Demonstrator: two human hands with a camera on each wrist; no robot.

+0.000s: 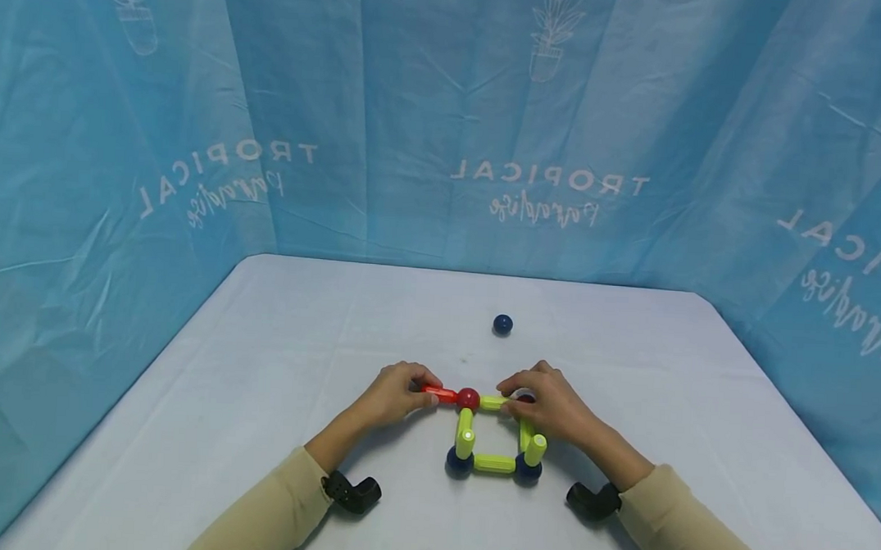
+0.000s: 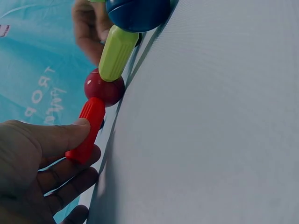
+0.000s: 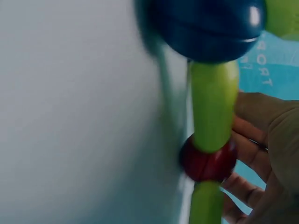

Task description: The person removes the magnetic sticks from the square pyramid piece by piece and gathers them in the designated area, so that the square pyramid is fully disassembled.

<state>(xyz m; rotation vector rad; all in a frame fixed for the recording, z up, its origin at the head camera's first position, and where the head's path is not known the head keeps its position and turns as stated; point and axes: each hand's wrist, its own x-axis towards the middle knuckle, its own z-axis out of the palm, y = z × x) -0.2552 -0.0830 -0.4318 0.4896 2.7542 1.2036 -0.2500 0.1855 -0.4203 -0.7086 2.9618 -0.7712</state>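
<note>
A square of yellow-green magnetic building sticks [image 1: 495, 464] and balls sits on the table, with a red ball [image 1: 468, 399] at its far left corner and blue balls [image 1: 459, 462] at the near corners. Short sticks [image 1: 536, 450] rise from both near balls. My left hand [image 1: 398, 395] pinches a red stick [image 2: 88, 135] between thumb and fingers; its end meets the red ball. At the far right corner, my right hand [image 1: 549, 401] has thumb and index finger around the end of the far yellow-green stick [image 1: 492, 404], partly covering another red ball [image 3: 208, 158].
A loose blue ball [image 1: 502, 324] lies on the white tabletop [image 1: 320, 319] beyond the structure. Blue printed curtains [image 1: 432, 127] hang around the back and sides. Black wrist cameras [image 1: 353, 494] sit below each hand.
</note>
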